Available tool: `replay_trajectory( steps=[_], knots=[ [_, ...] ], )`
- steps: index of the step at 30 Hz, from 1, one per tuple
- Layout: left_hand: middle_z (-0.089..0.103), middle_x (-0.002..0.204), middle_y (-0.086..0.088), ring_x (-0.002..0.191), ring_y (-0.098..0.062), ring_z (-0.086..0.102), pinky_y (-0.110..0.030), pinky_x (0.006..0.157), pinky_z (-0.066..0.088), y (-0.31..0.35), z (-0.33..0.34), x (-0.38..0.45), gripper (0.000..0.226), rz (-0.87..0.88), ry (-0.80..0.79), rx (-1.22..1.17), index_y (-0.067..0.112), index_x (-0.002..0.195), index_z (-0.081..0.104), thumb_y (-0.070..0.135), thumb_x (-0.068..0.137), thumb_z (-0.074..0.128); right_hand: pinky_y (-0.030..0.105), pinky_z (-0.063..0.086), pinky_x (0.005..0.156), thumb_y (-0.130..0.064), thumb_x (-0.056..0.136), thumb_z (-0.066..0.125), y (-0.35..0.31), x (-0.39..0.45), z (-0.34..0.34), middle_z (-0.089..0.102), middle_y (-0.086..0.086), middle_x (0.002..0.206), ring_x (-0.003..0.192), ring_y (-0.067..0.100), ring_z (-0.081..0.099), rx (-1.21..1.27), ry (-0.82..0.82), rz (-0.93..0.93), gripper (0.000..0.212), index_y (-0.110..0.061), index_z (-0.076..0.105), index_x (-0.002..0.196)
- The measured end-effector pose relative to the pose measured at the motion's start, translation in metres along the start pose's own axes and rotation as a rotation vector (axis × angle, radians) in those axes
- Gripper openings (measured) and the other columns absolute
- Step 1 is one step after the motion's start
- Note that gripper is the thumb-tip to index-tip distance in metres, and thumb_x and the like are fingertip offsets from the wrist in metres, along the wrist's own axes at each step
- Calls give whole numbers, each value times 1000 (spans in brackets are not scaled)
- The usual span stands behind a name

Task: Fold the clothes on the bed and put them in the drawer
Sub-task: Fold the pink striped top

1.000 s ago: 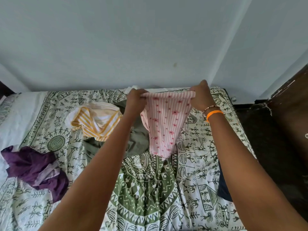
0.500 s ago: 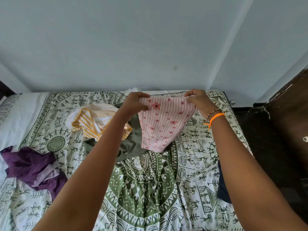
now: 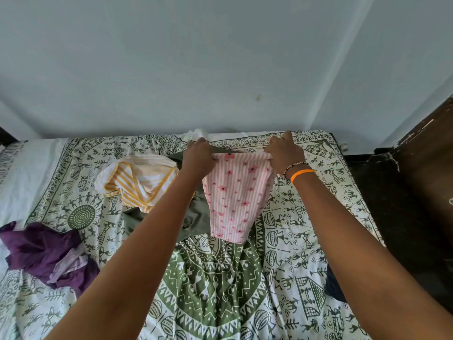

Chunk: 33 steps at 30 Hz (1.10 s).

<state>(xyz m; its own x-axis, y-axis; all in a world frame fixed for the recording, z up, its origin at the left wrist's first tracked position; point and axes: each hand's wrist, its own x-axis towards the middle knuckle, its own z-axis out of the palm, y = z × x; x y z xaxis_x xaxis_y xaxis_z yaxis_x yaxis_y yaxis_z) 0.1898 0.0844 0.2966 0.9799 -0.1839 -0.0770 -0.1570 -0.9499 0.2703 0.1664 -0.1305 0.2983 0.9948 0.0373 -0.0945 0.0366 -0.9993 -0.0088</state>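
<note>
We hold the pink cloth (image 3: 235, 197) up over the bed (image 3: 220, 290), our left hand (image 3: 198, 159) and right hand (image 3: 284, 155) each pinching a top corner; beside it lie yellow striped (image 3: 137, 180) and purple clothes (image 3: 46, 251).

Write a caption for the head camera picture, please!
Both hands, left and right, hold a pink striped flowered cloth over the green patterned bedsheet.

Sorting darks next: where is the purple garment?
In the head view, the crumpled purple cloth garment lies at the bed's left edge, below-left of the yellow-striped white garment.
</note>
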Motion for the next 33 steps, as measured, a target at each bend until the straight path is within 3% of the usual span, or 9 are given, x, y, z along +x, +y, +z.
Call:
replay_trajectory(
  steps=[5,9,13,15,17,21,25,30,33],
  knots=[
    [62,89,-18,94,-38,50,-39,75,37,5,-4,0,15,27,329,-84,1,80,68,3,77,54,40,31,101,3,80,49,3,11,0,64,2,117,134,24,31,192,315,97,38,-15,67,108],
    [65,74,-16,77,-34,58,-35,65,38,0,-8,-17,4,61,410,-230,6,72,71,8,71,67,40,5,115,-7,83,56,11,-7,4,66,6,117,139,19,30,155,363,24,31,-16,66,111],
    [59,70,-3,66,-20,52,-27,55,29,-10,16,-60,13,183,-6,-287,5,73,66,11,68,77,33,-2,115,-12,88,57,22,-52,28,69,10,111,109,24,61,275,209,-118,22,-14,69,106],
    [62,76,-3,69,-17,54,-24,54,34,-11,42,-87,16,196,-269,-231,5,81,67,11,69,76,23,-2,112,-18,89,57,25,-77,49,70,8,109,103,24,64,349,18,-163,20,-16,70,105],
    [66,93,-5,79,-14,54,-20,63,40,-10,81,-117,19,167,-454,-180,7,92,67,11,74,72,27,-4,113,-23,90,57,27,-103,81,70,4,109,103,22,63,305,-207,-177,20,-17,71,103],
    [58,119,-3,106,-16,52,-18,85,41,-14,164,-175,8,123,-628,-179,9,87,61,5,79,61,39,12,118,-24,88,59,22,-158,155,72,3,95,89,18,63,271,-511,-183,14,-16,70,92],
    [58,124,-12,112,-24,54,-28,91,43,-21,238,-234,30,53,-805,-200,3,112,61,1,84,48,33,22,115,-20,87,59,22,-212,224,68,5,112,110,22,58,280,-734,-181,26,-19,66,112],
    [58,116,-14,111,-27,53,-29,87,40,-36,298,-261,27,30,-988,-242,1,113,58,4,86,52,20,43,80,-19,86,60,24,-226,282,64,10,117,107,24,60,356,-922,-168,31,-18,63,117],
    [57,91,-3,86,-19,59,-18,71,49,-53,307,-239,15,-57,-849,-418,3,103,58,7,88,57,13,38,61,-14,85,63,28,-199,293,67,10,111,87,17,61,417,-864,-134,28,-14,66,113]
  ],
)
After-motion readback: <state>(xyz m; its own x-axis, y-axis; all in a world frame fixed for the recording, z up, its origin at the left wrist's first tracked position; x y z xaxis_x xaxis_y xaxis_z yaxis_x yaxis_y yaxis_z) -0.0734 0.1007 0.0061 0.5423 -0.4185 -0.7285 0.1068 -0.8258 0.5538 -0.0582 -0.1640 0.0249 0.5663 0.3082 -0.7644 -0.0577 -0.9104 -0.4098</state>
